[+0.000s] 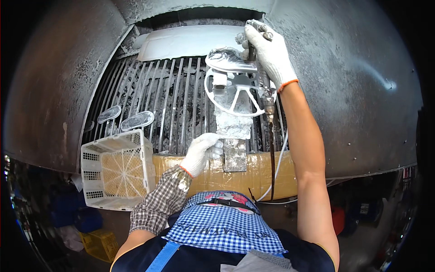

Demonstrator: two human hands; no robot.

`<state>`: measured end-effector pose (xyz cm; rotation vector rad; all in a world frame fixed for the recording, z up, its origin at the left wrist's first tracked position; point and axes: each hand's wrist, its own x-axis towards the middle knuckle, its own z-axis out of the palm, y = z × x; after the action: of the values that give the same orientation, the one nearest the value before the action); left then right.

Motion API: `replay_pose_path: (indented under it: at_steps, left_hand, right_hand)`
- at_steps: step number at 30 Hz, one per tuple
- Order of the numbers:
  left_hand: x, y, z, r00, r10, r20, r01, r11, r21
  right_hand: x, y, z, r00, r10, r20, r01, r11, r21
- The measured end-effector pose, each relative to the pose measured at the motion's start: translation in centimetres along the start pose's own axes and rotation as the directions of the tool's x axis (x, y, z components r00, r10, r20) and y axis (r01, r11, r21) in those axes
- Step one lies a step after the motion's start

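My right hand [272, 53], in a white knit glove with an orange cuff, is closed around a metal spray gun [264, 81]. A dark hose [272, 154] hangs down from the gun. Just left of the gun, a white and dark silvery shoe sole [230, 61] lies on a white spoked wheel [236, 105]. The wheel sits above a crusted metal support [234, 156]. My left hand [201, 152], in the same kind of glove, has its fingers curled beside that support. Whether anything is inside those fingers is hidden.
Two oval sole-shaped pieces [137, 120] lie on the metal slats [170, 104] at left. A white plastic basket [148, 163] stands near them. Stained metal walls [344, 90] rise on both sides. A pale sheet [181, 41] lies at the back; a tape-covered ledge [176, 161] runs in front.
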<state>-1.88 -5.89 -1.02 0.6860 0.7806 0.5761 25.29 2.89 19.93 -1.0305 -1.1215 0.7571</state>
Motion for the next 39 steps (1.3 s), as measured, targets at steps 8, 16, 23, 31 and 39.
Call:
replay_pose_path:
  at_steps: [8,16,23,31,39]
  left_hand:
    - [0.0,-1.9,-3.3,0.998,0.015,-0.056,-0.019,0.997,-0.074]
    - [0.0,-0.2,-1.7,0.999,0.030,-0.044,-0.033,0.998,-0.052]
    - [0.4,-0.4,-1.7,0.999,0.050,-0.008,-0.050,0.997,-0.060]
    - [0.8,-1.1,-0.7,0.998,0.065,0.026,-0.064,0.996,-0.057]
    - [0.6,-1.2,-1.1,0.997,0.074,0.005,-0.074,0.995,-0.068]
  right_hand:
    - [-0.8,2.7,0.8,0.962,0.242,0.126,-0.185,0.917,-0.352]
    - [-1.4,2.3,0.4,0.980,0.172,0.095,-0.114,0.892,-0.437]
    - [-2.9,-3.3,0.7,0.995,0.085,0.048,-0.073,0.975,-0.210]
    - [-2.1,-0.8,2.8,0.968,0.117,0.222,-0.021,0.919,-0.393]
    - [-1.8,1.0,2.6,0.932,0.294,0.212,-0.130,0.818,-0.560]
